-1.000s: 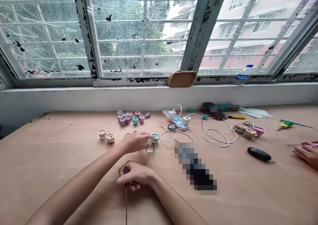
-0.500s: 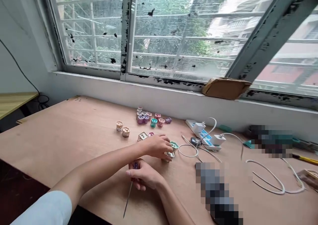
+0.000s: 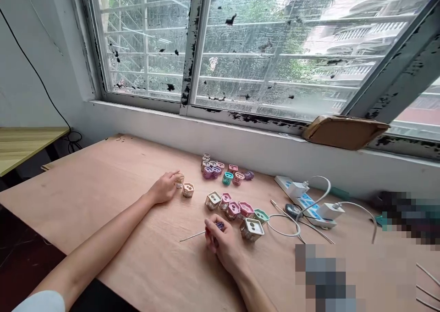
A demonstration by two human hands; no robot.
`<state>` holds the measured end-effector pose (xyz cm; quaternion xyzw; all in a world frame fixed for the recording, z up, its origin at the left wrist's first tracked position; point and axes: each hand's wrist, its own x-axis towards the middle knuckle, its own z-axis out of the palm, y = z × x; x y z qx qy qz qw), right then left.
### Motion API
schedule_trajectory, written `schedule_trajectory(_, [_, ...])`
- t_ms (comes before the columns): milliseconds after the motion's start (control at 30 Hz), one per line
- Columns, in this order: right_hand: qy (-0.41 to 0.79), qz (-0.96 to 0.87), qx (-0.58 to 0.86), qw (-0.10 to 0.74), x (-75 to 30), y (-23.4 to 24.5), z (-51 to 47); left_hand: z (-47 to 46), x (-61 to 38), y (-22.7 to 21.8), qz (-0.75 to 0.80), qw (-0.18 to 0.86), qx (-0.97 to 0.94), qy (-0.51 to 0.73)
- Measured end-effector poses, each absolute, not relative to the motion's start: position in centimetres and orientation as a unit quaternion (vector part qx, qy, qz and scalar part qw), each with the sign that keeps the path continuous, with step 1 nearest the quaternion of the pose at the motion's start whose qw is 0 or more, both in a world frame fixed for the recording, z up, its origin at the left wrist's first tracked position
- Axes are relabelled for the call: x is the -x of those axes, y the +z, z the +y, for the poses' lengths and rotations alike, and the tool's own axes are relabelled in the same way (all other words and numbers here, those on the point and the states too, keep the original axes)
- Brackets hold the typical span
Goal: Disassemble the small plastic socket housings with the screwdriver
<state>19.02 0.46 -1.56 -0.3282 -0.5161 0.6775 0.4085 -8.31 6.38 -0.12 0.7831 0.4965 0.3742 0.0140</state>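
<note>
My left hand (image 3: 165, 186) reaches out at the left of the group, its fingers closed on a small peach box (image 3: 179, 182) that they partly cover. A similar peach box (image 3: 188, 190) stands just to its right. In my right hand (image 3: 223, 242) is a screwdriver (image 3: 193, 236); its thin metal shaft points left and most of the dark handle is hidden by the fingers. Beside that hand stand a cream box (image 3: 213, 200), several pink boxes (image 3: 246, 209), a mint green box (image 3: 261, 216) and a larger cream box (image 3: 252, 230), each with holes in its top.
Several purple, pink and teal boxes (image 3: 227, 178) stand near the wall. To the right lie a white power strip (image 3: 284, 183) with plugs, and a looped white cable (image 3: 285, 234). A blurred dark object covers the lower right. A brown cardboard piece (image 3: 345, 130) rests on the sill.
My left hand has left the cream box at the right and moved left to the peach box. The screwdriver's shaft has swung from pointing down to pointing left. The view has shifted.
</note>
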Motion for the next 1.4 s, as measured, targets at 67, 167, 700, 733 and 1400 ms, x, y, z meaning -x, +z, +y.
schedule_trajectory(67, [0.652, -0.511, 0.340, 0.445, -19.1, -1.7, 0.6, 6.4, 8.1, -0.8, 0.487, 0.042, -0.790, 0.371])
schedule_trajectory(167, [0.607, -0.523, 0.361, 0.477, -19.2, -1.6, 0.6, 6.9, 7.8, -1.0, 0.488, 0.071, -0.776, 0.392])
schedule_trajectory(700, [0.258, -0.722, 0.449, 0.459, -19.6, -3.4, 2.9, 3.2, 8.7, -0.8, 0.515, 0.208, -0.688, 0.467])
schedule_trajectory(733, [0.243, -0.730, 0.444, 0.458, -19.7, -3.6, 3.1, 2.9, 8.7, -0.9, 0.515, 0.219, -0.684, 0.468])
schedule_trajectory(1400, [0.114, -0.854, 0.303, 0.408, -19.8, -1.6, 1.0, -0.6, 1.9, -1.0, 0.375, 0.314, -0.758, 0.431])
